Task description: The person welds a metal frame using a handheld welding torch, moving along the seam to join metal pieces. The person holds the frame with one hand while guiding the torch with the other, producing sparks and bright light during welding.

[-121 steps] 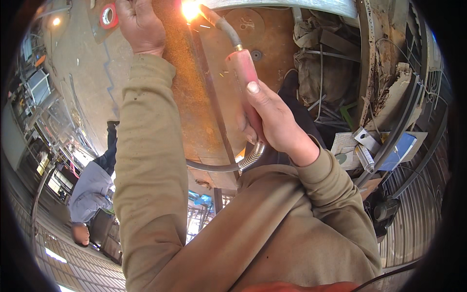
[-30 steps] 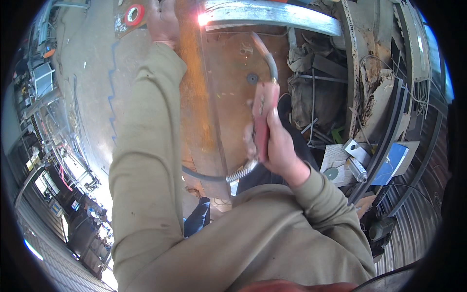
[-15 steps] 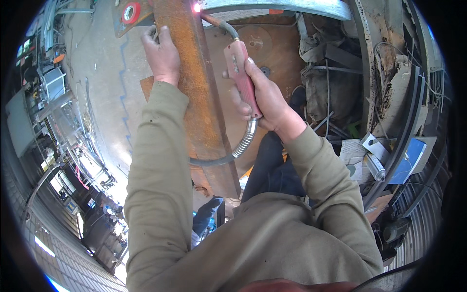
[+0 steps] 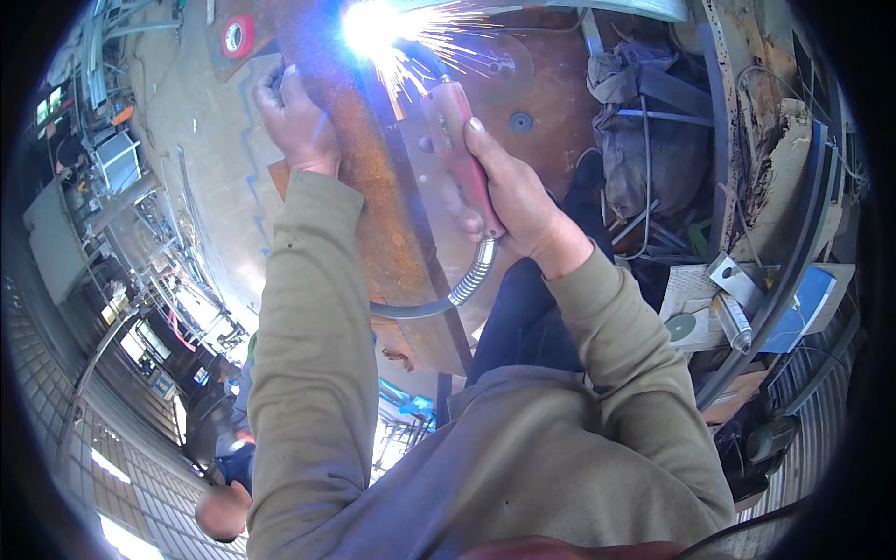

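Note:
My right hand (image 4: 518, 191) is wrapped around the red handle of a welding torch (image 4: 459, 140), thumb along its top. From the handle's lower end a ribbed metal sleeve and dark cable (image 4: 411, 310) curve left across a rusty steel beam (image 4: 369, 177). At the far end of the beam a blinding arc (image 4: 371, 30) throws sparks to the right and hides the torch tip. My left hand (image 4: 297, 121) lies against the beam's left side with its fingers curled in. Whatever those fingers hold, if anything, is hidden.
A red tape roll (image 4: 238, 36) lies far left of the beam. Behind the arc runs a pale metal bar (image 4: 635, 7). Right of me are dark cloth (image 4: 653, 154), a spray can (image 4: 734, 322) and metal strips. Another person (image 4: 224, 509) appears at lower left.
The small glow at the torch tip has grown into a bright arc with flying sparks. My left hand has shifted slightly left and nearer. Another person has come into view at lower left.

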{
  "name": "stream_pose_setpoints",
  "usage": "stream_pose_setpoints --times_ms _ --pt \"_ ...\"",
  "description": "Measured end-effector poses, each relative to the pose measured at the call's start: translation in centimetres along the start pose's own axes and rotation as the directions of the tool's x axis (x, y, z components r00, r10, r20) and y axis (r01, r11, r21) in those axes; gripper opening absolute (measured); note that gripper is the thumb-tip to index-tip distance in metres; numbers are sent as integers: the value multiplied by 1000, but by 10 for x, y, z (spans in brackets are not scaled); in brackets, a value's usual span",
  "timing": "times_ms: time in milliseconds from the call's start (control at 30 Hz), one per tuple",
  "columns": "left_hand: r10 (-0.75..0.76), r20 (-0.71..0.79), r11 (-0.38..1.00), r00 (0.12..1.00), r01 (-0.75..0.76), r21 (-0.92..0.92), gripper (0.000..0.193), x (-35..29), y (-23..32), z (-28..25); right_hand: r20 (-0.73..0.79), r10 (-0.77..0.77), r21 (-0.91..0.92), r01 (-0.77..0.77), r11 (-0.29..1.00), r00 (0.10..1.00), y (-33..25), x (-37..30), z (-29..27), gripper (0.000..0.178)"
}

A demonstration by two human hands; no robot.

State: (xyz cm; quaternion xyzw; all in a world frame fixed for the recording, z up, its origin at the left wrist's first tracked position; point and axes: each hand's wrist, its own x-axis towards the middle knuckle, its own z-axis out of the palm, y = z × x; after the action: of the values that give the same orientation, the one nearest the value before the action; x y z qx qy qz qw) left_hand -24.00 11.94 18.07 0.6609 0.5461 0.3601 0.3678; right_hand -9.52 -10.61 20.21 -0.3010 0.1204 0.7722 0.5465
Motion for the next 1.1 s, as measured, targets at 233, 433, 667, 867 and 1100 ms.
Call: stream_pose_setpoints --times_ms 233,433,667,867,1100 --pt "-26 15 1000 1000 26 -11 33 1 1 -1 68 -23 103 16 995 997 13 -11 -11 64" --pt "-54 21 996 998 56 -63 32 -3 7 4 145 -33 118 16 993 989 19 1 -20 64" --pt "3 26 999 1000 -2 -37 31 1 1 0 215 -54 135 26 991 975 19 16 -22 68" --pt "110 101 969 989 -130 212 33 3 -7 -8 150 -35 89 21 996 988 15 13 -14 66" --pt "14 -29 1000 999 -13 27 38 3 -1 -1 93 -10 50 5 999 996 10 9 -5 61"
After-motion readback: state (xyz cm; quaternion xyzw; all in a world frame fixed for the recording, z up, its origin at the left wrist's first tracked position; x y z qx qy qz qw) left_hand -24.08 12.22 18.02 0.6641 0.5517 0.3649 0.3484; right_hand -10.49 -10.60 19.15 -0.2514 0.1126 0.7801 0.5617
